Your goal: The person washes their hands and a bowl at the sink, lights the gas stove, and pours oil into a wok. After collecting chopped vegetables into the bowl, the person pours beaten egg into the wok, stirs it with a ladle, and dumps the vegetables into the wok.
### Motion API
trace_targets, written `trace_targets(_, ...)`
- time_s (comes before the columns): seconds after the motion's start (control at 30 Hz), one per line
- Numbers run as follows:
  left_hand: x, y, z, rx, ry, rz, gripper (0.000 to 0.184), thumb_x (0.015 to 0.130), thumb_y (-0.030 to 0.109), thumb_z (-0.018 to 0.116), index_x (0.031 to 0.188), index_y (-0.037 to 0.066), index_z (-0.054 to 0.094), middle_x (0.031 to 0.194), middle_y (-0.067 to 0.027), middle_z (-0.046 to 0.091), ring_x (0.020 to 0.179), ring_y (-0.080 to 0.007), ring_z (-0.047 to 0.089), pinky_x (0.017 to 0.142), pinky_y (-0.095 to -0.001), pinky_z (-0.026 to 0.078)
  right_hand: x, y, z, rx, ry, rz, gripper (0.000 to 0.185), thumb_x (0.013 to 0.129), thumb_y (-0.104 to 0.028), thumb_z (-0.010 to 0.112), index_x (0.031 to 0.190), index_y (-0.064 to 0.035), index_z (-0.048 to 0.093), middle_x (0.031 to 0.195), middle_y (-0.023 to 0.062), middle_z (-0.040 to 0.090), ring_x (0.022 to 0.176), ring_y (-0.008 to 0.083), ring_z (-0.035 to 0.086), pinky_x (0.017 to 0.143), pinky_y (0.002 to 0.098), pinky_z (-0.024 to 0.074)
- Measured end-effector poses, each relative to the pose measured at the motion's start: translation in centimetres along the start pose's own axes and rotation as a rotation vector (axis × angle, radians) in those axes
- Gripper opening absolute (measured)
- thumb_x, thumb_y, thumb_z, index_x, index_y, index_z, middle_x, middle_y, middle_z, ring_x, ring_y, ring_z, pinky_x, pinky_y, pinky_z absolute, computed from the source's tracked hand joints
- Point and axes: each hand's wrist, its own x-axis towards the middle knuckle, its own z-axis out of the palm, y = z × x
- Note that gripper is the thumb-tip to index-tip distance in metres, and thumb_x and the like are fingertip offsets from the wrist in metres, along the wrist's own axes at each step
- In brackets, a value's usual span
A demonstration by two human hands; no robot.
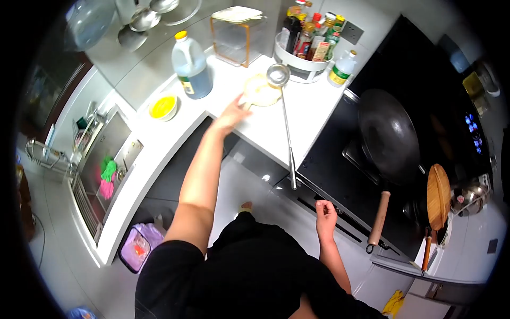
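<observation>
My left hand [232, 115] reaches over the white counter [271, 130], its fingers at the handle of a pale yellow, round item [261, 91]. A long-handled metal ladle [287, 122] lies across the counter, its bowl at the right edge of that item and its handle end past the counter's front edge. My right hand [325, 213] is in front of the stove's edge with its fingers curled; nothing shows in it. Left of the pale item are a large oil jug [191, 72] with a yellow cap and a bowl of yellow liquid [163, 107].
A black wok [390, 135] sits on the stove, its wooden handle pointing toward me. Bottles stand in a white round rack [303, 65] beside a clear container [239, 40]. The sink [106, 170] is at the left, a wooden lid [438, 196] at the right.
</observation>
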Motion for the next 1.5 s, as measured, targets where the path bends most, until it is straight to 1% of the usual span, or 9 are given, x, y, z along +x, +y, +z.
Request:
trace_targets(0.03,0.1,-1.2,0.8,-0.005,-0.02,0.003,0.051,0.068,0.013,0.068,0.115,0.007,0.049,0.116,-0.014,0.049,0.108,-0.0236,0.044,0.096,-0.047,0.028,0.1,0.4,0.1,-0.024,-0.007,0.003,0.012,0.081,-0.013,0.057,0.082,-0.0019,0.056,0.071,-0.0015,0.054,0.065,0.0046,0.048,0.06,0.0194,0.0396)
trace_targets(0.13,-0.7,-3.1,4.7,1.377,0.054,0.354,0.047,0.07,0.031,0.065,0.11,0.01,0.054,0.114,-0.0148,0.05,0.107,-0.0281,0.045,0.094,-0.0577,0.02,0.7,2.1,1.7,-0.094,-0.005,-0.008,0.012,0.079,-0.01,0.059,0.087,-0.0029,0.054,0.076,-0.0015,0.053,0.069,0.0055,0.049,0.06,0.0194,0.0394)
trace_targets(0.27,-1.2,-1.5,5.1,1.141,-0.142,0.288,0.028,0.078,0.03,0.057,0.067,0.004,0.059,0.071,-0.014,0.058,0.071,-0.0299,0.055,0.088,-0.0479,0.032,0.7,1.7,3.3,-0.24,0.03,-0.036,0.018,0.074,-0.01,0.062,0.089,-0.0042,0.053,0.081,0.003,0.054,0.071,0.0117,0.054,0.061,0.0227,0.0422)
trace_targets(0.33,0.1,-4.9,3.8,1.087,-0.054,0.383,0.024,0.078,0.022,0.057,0.064,0.003,0.056,0.061,-0.013,0.055,0.057,-0.0312,0.053,0.083,-0.0404,0.036,1.5,0.8,4.4,-0.355,-0.024,-0.078,0.025,0.071,-0.014,0.064,0.09,-0.004,0.052,0.081,0.0072,0.054,0.075,0.0186,0.055,0.063,0.0278,0.0442)
trace_targets(0.4,0.6,-4.6,3.3,0.97,-0.035,0.277,0.015,0.074,0.015,0.061,0.08,0.002,0.056,0.078,-0.0149,0.057,0.074,-0.0312,0.054,0.084,-0.0381,0.036,2.3,1.1,5.7,-0.416,-0.038,0.015,0.038,0.071,-0.023,0.064,0.1,-0.0034,0.047,0.085,0.0113,0.055,0.082,0.0275,0.055,0.071,0.0343,0.0436)
trace_targets(0.47,0.6,-3.7,3.5,1.096,0.134,0.508,0.04,0.069,0.012,0.064,0.104,0.0,0.049,0.103,-0.0183,0.05,0.096,-0.0338,0.047,0.086,-0.0406,0.035,3.3,0.7,6.8,-0.46,-0.059,0.078,0.045,0.071,-0.025,0.064,0.105,-0.0037,0.043,0.088,0.0131,0.055,0.085,0.0288,0.055,0.072,0.0359,0.0435)
trace_targets(0.5,1.2,-4.0,3.0,1.115,0.1,0.384,0.065,0.067,0.014,0.067,0.121,-0.001,0.033,0.118,-0.0203,0.037,0.108,-0.0376,0.036,0.089,-0.0419,0.034,3.8,0.5,7.2,-0.504,-0.101,0.128,0.052,0.071,-0.026,0.064,0.11,-0.004,0.039,0.092,0.0149,0.055,0.087,0.0301,0.055,0.073,0.0374,0.0434)
trace_targets(0.83,7.8,-7.0,0.5,0.99,0.119,-0.11,0.084,0.066,0.028,0.07,0.126,-0.006,0.022,0.115,-0.0235,0.042,0.106,-0.0364,0.042,0.091,-0.0397,0.035,6.5,-0.7,10.1,-0.652,-0.16,0.204,0.051,0.072,-0.021,0.061,0.111,-0.006,0.031,0.078,0.0171,0.06,0.076,0.0368,0.057,0.069,0.0441,0.0438)
trace_targets(1.5,5.0,-7.7,1.4,0.952,0.159,0.234,0.07,0.07,0.023,0.064,0.123,-0.005,0.029,0.121,-0.0249,0.034,0.112,-0.038,0.032,0.094,-0.0423,0.027,10.5,-0.9,10.4,-0.752,0.093,-0.275,0.022,0.071,-0.013,0.059,0.092,-0.0053,0.056,0.086,0.0097,0.051,0.084,0.0269,0.052,0.068,0.0369,0.0448)
